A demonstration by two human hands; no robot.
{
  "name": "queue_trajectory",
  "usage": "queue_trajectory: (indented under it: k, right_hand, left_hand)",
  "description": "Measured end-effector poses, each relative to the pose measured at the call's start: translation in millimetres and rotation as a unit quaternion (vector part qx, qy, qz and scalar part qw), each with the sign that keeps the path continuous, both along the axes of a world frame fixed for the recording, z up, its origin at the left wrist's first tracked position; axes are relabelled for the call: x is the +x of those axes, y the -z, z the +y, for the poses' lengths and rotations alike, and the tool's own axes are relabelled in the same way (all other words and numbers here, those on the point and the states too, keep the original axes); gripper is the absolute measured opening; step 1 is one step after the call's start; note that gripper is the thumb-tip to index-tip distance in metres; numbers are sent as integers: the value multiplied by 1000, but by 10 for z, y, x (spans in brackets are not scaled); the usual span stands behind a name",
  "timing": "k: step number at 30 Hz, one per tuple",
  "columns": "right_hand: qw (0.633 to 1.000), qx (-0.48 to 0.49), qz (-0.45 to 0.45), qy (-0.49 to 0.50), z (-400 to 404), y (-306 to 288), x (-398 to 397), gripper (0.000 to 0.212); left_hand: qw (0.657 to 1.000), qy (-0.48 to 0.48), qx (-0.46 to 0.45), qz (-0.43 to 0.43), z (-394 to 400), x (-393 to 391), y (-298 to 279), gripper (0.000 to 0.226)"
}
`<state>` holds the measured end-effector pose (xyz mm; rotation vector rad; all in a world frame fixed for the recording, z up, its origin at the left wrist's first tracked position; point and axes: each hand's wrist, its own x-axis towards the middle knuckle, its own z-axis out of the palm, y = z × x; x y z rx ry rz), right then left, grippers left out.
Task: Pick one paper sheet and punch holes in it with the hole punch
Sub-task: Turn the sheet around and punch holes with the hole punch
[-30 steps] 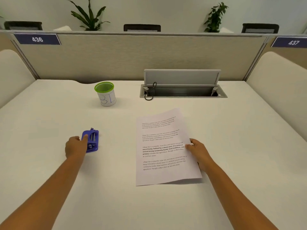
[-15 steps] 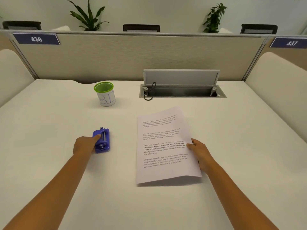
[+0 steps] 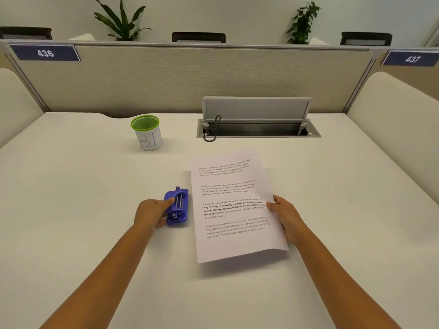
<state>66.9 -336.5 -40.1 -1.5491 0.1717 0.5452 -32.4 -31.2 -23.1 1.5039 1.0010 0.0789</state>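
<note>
A white paper sheet (image 3: 234, 205) with printed paragraphs is held a little above the white desk (image 3: 83, 186), its near edge raised and casting a shadow. My right hand (image 3: 283, 216) pinches the sheet's right edge, thumb on top. A small blue hole punch (image 3: 177, 207) sits on the desk just left of the sheet's left edge. My left hand (image 3: 152, 213) grips the punch from its left side, thumb on top and fingers below.
A green-rimmed mesh cup (image 3: 147, 132) marked with letters stands at the back left. An open cable tray (image 3: 257, 129) with a raised lid and a black cable is sunk into the desk's back. A beige partition (image 3: 166, 79) closes the far side.
My left hand has slid the hole punch rightward, close to the sheet's left edge. The sheet's near edge has lifted higher off the desk in my right hand.
</note>
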Motion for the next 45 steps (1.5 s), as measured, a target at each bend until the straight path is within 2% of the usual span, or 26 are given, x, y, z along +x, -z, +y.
queue_trajectory:
  k: [10, 16, 20, 25, 34, 39, 42, 45]
  right_hand:
    - [998, -49, -36, -29, 30, 30, -12, 26]
    - [990, -87, -101, -54, 48, 36, -67, 28]
    - [983, -97, -142, -68, 62, 7, -121, 28]
    - [985, -89, -142, -41, 58, -7, -131, 30]
    - [985, -89, -130, -65, 55, 0, -107, 24]
    - [986, -98, -121, -64, 59, -14, -106, 26]
    - [986, -104, -118, -62, 71, -21, -105, 24]
    - [984, -114, -121, -60, 73, -18, -98, 23]
  left_hand:
    - [999, 0, -37, -23, -166, 10, 31, 20]
    - [1000, 0, -4, -25, -207, 19, 58, 23]
    - [997, 28, 65, 4, -216, 28, 52, 28]
    - [992, 49, 117, 14, -243, 45, 42, 30]
    - [990, 66, 124, 13, -310, 77, 133, 26]
    - [989, 59, 134, 15, -241, 116, 123, 38]
    - [972, 117, 192, 62, -190, 217, 52, 44]
    - [929, 176, 302, 121, -171, 379, -15, 55]
